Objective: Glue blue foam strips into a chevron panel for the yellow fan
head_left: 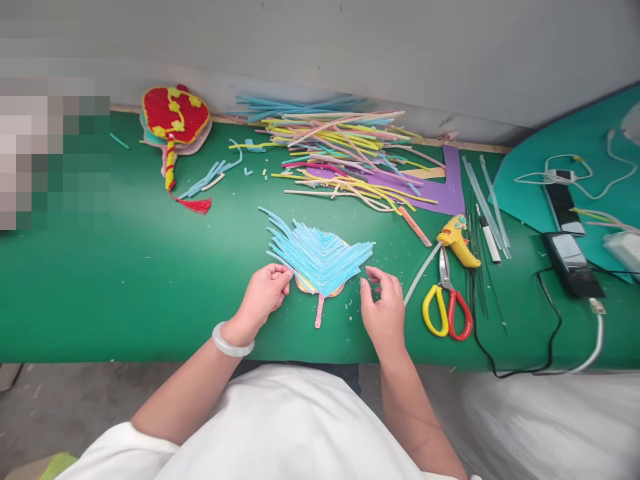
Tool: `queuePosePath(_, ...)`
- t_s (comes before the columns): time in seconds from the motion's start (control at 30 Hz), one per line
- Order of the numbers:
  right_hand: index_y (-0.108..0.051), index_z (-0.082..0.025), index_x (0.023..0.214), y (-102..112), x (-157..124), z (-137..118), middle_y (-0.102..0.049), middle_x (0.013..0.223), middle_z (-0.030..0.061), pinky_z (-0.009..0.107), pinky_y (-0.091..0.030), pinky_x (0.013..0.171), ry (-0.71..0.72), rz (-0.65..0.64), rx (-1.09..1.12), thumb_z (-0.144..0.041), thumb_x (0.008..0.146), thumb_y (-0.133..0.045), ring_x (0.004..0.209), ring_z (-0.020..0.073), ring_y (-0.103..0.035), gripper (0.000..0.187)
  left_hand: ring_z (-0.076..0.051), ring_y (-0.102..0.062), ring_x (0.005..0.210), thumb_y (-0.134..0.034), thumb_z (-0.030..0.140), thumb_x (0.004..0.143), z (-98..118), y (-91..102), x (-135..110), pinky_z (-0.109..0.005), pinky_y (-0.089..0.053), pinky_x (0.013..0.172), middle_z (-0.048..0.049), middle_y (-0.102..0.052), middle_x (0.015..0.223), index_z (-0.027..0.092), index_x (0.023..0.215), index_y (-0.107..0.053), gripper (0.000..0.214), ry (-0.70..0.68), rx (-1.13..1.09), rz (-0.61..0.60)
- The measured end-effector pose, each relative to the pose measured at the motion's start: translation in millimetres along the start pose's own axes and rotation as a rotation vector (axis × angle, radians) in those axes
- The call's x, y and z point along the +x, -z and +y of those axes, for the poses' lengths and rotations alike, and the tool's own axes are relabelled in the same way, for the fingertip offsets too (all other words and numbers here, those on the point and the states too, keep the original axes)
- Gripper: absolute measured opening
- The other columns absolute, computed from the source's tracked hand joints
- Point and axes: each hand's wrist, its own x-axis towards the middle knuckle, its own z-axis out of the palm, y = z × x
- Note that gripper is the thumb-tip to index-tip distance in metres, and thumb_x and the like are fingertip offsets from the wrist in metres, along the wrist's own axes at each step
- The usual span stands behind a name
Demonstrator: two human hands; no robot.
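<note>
A small fan [323,257] covered with blue pipe cleaners laid in a V pattern lies flat on the green table. Its pink handle [319,312] points towards me, and several stem ends stick out past its left and right edges. At the lower left edge, the fingertips of my left hand [265,288] are pinched on a blue pipe cleaner [280,259]. My right hand [383,305] hovers just off the fan's right side, thumb and fingers apart, holding nothing.
Loose coloured pipe cleaners [345,140] are heaped at the back. A red fan [175,115] with a tassel lies back left. To the right are scissors [447,303], a yellow glue gun [457,241], clear glue sticks [484,200] and a black power bank [573,265] with cables.
</note>
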Motion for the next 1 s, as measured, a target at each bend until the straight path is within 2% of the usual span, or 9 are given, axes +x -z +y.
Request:
queuePosePath(0.1,-0.053,-0.020,0.124,-6,5,2,-0.066,0.110,0.0096,0.036,-0.055,0.072,-0.277,-0.044,0.164,-0.040,0.093,-0.051,0.085,0.0193,-0.065,0.037,-0.003,-0.030,0.033,-0.068,0.041,0.075,-3,0.9,0,-0.016,-0.020,0.031,0.0087,-0.049,0.049,0.018,0.083,-0.053,0.029,-0.012,-0.017,-0.003)
queuePosePath(0.17,-0.049,-0.021,0.126,-8,12,3,-0.066,0.112,0.0077,0.031,-0.055,0.063,-0.402,-0.108,0.296,-0.043,0.090,-0.056,0.076,0.0159,-0.066,0.043,-0.003,-0.030,0.032,-0.068,0.041,0.075,-4,1.6,0,-0.016,-0.020,0.031,0.0088,-0.049,0.049,0.018,0.083,-0.053,0.028,-0.019,-0.024,-0.006)
queuePosePath(0.27,-0.047,-0.022,0.123,-13,22,2,-0.063,0.109,0.0047,0.025,-0.051,0.050,-0.513,-0.147,0.477,-0.044,0.082,-0.064,0.068,0.0128,-0.066,0.050,-0.003,-0.030,0.032,-0.068,0.041,0.076,-5,3.0,-1,-0.015,-0.020,0.030,0.0088,-0.049,0.049,0.018,0.083,-0.053,0.028,-0.026,-0.027,-0.015)
queuePosePath(0.4,-0.049,-0.021,0.115,-19,34,-1,-0.063,0.095,0.0004,0.020,-0.047,0.041,-0.617,-0.139,0.682,-0.040,0.074,-0.073,0.062,0.0108,-0.062,0.051,-0.004,-0.032,0.031,-0.068,0.042,0.075,-5,4.2,0,-0.017,-0.023,0.028,0.0087,-0.050,0.050,0.018,0.084,-0.054,0.029,-0.050,-0.022,-0.022)
queuePosePath(0.6,-0.054,-0.019,0.107,-21,42,-8,-0.060,0.074,-0.0046,0.018,-0.038,0.034,-0.677,-0.172,0.792,-0.038,0.065,-0.080,0.052,0.0084,-0.053,0.053,-0.005,-0.042,0.038,-0.071,0.046,0.075,-8,9.4,1,-0.019,-0.033,0.033,0.0023,-0.064,0.066,0.017,0.084,-0.056,0.034,-0.098,-0.044,-0.047)
queuePosePath(0.77,-0.062,-0.017,0.079,-20,44,-11,-0.054,0.061,-0.0052,0.016,-0.031,0.032,-0.658,-0.226,0.741,-0.041,0.065,-0.081,0.047,0.0054,-0.045,0.034,-0.007,-0.045,0.042,-0.073,0.047,0.076,-8,17.8,-2,-0.020,-0.036,0.040,0.0041,-0.058,0.054,0.017,0.083,-0.058,0.035,-0.094,-0.077,-0.118)
queuePosePath(0.87,-0.059,-0.018,0.074,-21,45,-12,-0.055,0.060,-0.0047,0.016,-0.028,0.031,-0.661,-0.227,0.719,-0.043,0.065,-0.080,0.047,0.0058,-0.047,0.034,-0.006,-0.046,0.045,-0.075,0.048,0.074,-4,19.0,-4,-0.021,-0.037,0.041,-0.0049,-0.072,0.079,0.016,0.081,-0.057,0.037,-0.087,-0.103,-0.155)
queuePosePath(0.93,-0.058,-0.019,0.077,-22,45,-14,-0.057,0.059,-0.0044,0.016,-0.027,0.031,-0.661,-0.239,0.720,-0.046,0.067,-0.079,0.047,0.0075,-0.051,0.035,-0.005,-0.047,0.046,-0.076,0.048,0.074,-2,18.7,-5,-0.022,-0.038,0.041,-0.0097,-0.074,0.095,0.016,0.080,-0.056,0.038,-0.079,-0.111,-0.162)
queuePosePath(1.0,-0.057,-0.020,0.081,-23,45,-16,-0.058,0.057,-0.0044,0.016,-0.027,0.030,-0.658,-0.263,0.730,-0.048,0.068,-0.077,0.047,0.0095,-0.054,0.037,-0.005,-0.048,0.046,-0.076,0.047,0.074,-1,18.3,-5,-0.022,-0.037,0.041,-0.0112,-0.074,0.101,0.016,0.080,-0.055,0.038,-0.073,-0.112,-0.160)
